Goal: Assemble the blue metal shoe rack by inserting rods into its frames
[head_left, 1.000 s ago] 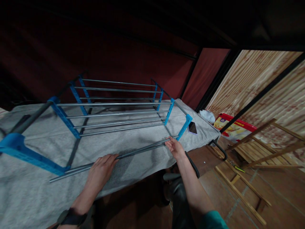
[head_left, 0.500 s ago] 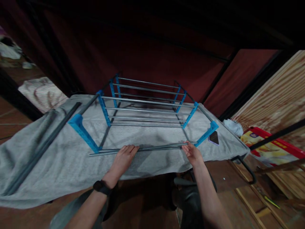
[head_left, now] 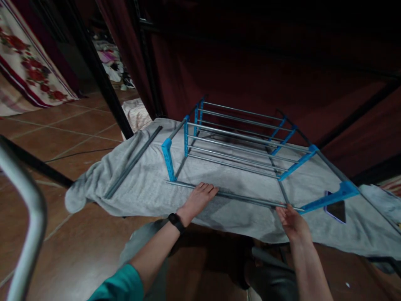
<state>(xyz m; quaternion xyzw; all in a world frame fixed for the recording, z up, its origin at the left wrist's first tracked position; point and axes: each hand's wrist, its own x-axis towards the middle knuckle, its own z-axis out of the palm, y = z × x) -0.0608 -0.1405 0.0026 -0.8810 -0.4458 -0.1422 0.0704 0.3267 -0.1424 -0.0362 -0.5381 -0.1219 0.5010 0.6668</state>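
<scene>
A rack of grey metal rods (head_left: pixel 242 136) joined by blue plastic brackets lies on a grey cloth. Along its near side run thin metal rods (head_left: pixel 244 197), close together. My left hand (head_left: pixel 202 198) is closed over these rods left of their middle, palm down. Near their right end my right hand (head_left: pixel 292 220) pinches a rod with its fingertips, just beside the lower end of the right blue bracket (head_left: pixel 328 198). The rods' left end sticks out slightly past the foot of the left blue bracket (head_left: pixel 168 159). Whether they are joined to the brackets I cannot tell.
Loose grey tubes (head_left: pixel 133 163) lie on the left of the grey cloth (head_left: pixel 147 190). A phone (head_left: pixel 336 209) lies beside the right bracket. Black metal posts (head_left: pixel 103 79) and a dark red curtain (head_left: pixel 238 71) stand behind. A pale curved bar (head_left: pixel 29 209) rises at lower left.
The view has turned left, so the rack and both hands appear farther right. The rods stick out less past the left bracket. Both hands keep their hold on them.
</scene>
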